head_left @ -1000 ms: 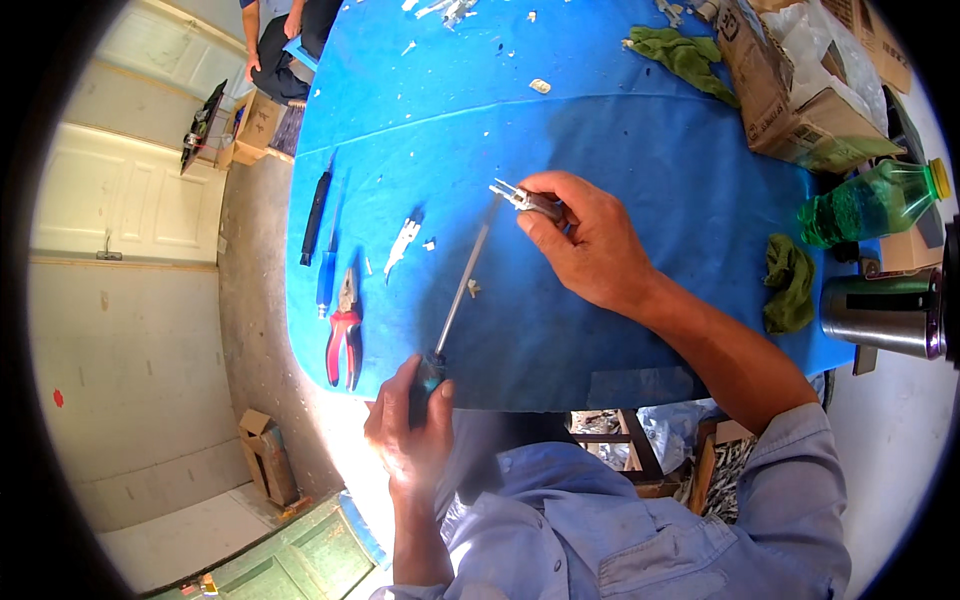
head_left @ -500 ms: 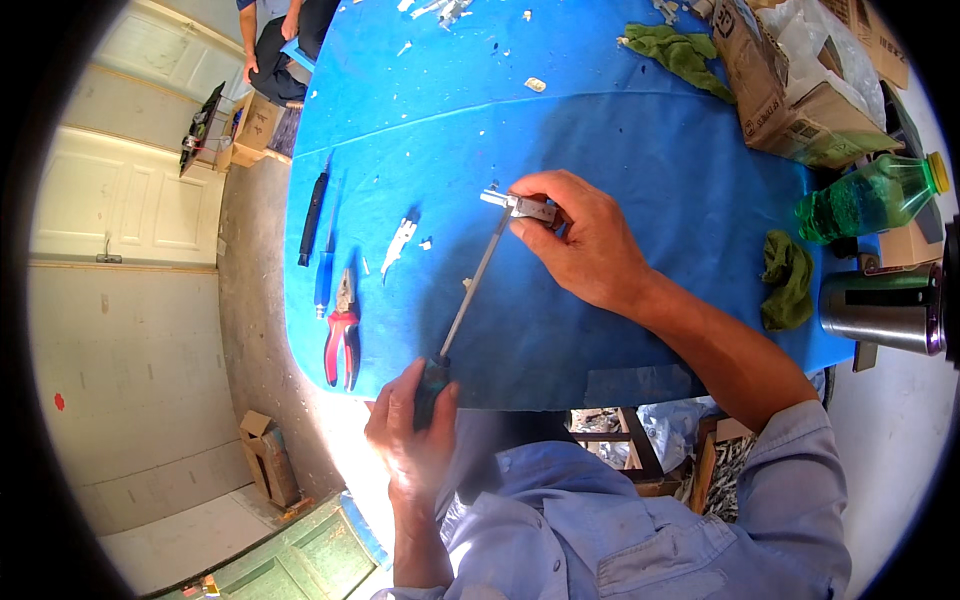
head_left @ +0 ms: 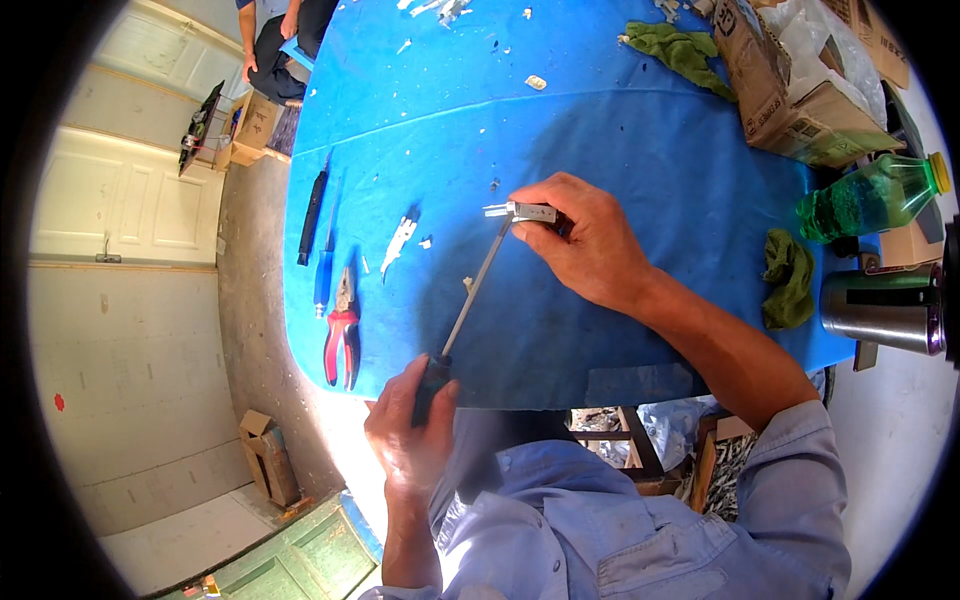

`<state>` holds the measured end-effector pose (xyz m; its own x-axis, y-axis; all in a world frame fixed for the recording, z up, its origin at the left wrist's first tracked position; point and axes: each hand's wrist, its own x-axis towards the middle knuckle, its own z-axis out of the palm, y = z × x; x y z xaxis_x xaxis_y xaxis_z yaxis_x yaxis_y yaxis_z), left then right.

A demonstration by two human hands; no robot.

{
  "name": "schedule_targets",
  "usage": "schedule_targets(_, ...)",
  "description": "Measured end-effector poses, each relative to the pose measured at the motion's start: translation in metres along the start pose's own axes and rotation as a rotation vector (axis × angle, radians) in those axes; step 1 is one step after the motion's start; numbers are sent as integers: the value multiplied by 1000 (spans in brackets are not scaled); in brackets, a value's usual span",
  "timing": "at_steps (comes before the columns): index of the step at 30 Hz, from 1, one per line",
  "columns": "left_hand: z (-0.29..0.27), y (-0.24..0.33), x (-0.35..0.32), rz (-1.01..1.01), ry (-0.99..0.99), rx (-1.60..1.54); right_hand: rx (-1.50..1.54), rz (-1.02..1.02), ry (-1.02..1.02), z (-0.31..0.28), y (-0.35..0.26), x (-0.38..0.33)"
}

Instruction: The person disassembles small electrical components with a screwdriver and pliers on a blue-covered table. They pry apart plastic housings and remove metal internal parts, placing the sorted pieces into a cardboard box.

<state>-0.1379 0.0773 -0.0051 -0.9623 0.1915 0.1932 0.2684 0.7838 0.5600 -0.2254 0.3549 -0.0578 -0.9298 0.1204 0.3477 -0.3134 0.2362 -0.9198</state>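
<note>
A long screwdriver (head_left: 472,292) slants across the blue table (head_left: 640,130), its tip up-right against a small metal part (head_left: 520,211) pinched in the right hand (head_left: 585,240), its dark handle gripped by the left hand (head_left: 412,430) off the near edge, beside red-handled pliers (head_left: 341,330) and an open cardboard box (head_left: 800,90) holding crumpled plastic.

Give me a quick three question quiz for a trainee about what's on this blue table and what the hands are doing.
1. True or false: the left hand grips the screwdriver by its dark handle.
2. What does the right hand hold? A) small metal part B) red-handled pliers C) green bottle
3. Fill in: the pliers lie near the blue table's ____ edge.

Key: 1 true; 2 A; 3 left.
</note>
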Motion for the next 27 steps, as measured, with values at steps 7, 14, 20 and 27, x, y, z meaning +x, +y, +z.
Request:
schedule_targets(7, 24, 10, -15, -279, -45, -295, -9, 40, 23, -1, -1, 1)
schedule_targets(14, 18, 8, -12, -130, -13, -145, 1, 85, 8, -1, -9, 2)
schedule_targets(20, 2, -1, 2, 118, 41, 94, -30, 46, -13, -2, -7, 2)
schedule_targets(27, -1, -21, 2, 67, -2, -48, -19, 48, -94, -5, -8, 3)
